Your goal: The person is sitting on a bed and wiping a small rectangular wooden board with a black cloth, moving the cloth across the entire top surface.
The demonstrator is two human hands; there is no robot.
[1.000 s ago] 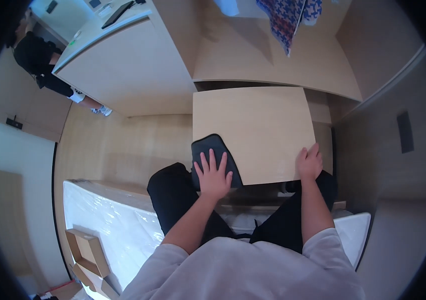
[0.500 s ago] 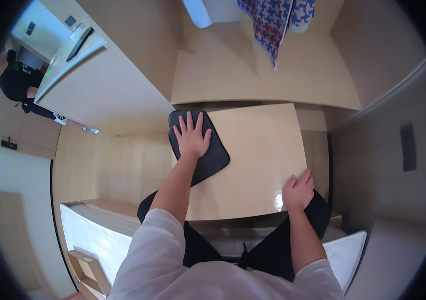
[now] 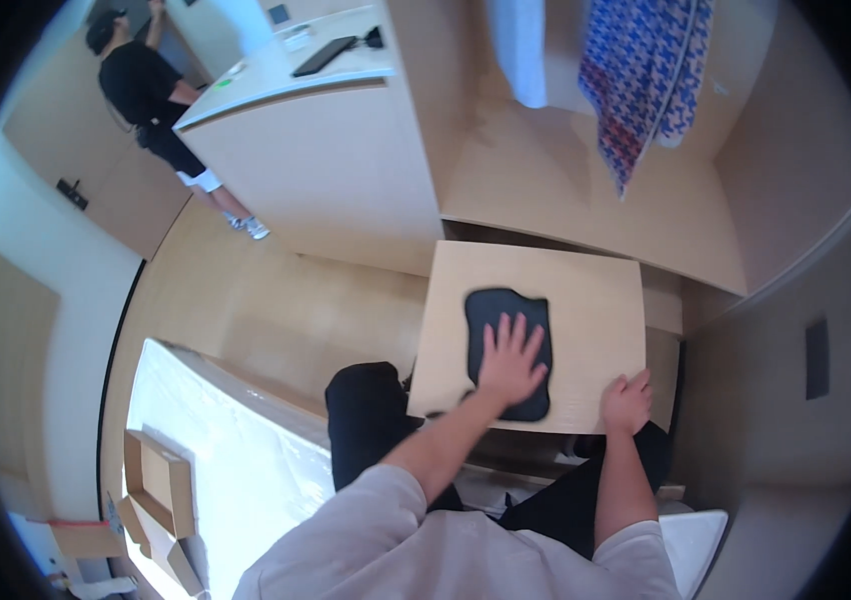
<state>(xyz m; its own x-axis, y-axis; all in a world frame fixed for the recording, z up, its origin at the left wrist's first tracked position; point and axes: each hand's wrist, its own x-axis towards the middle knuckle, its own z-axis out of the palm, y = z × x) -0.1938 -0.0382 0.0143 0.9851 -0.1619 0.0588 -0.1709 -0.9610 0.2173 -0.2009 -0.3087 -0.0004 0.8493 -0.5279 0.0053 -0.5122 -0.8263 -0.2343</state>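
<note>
My left hand [image 3: 513, 368] lies flat with its fingers spread on a thin black cloth or soft pad [image 3: 483, 315], whose edges are wavy. Under the pad is a light wood-coloured square board [image 3: 591, 300], set like a small tabletop above my knees. At the board's near right edge my right hand [image 3: 627, 402] is closed around the rim, its fingers bent over the side. What supports the board from below is mostly hidden.
An open wooden wardrobe [image 3: 516, 160] with a patterned garment [image 3: 646, 80] stands just beyond. A cabinet [image 3: 296, 170] holds a dark flat object. Another person [image 3: 141, 90] stands at far left. An opened cardboard box [image 3: 159, 480] lies on a plastic-wrapped mattress [image 3: 246, 470].
My left hand has slid the black pad from the board's far left corner toward its near middle, and the pad has wrinkled. My right hand stays at the edge. The view has turned left.
</note>
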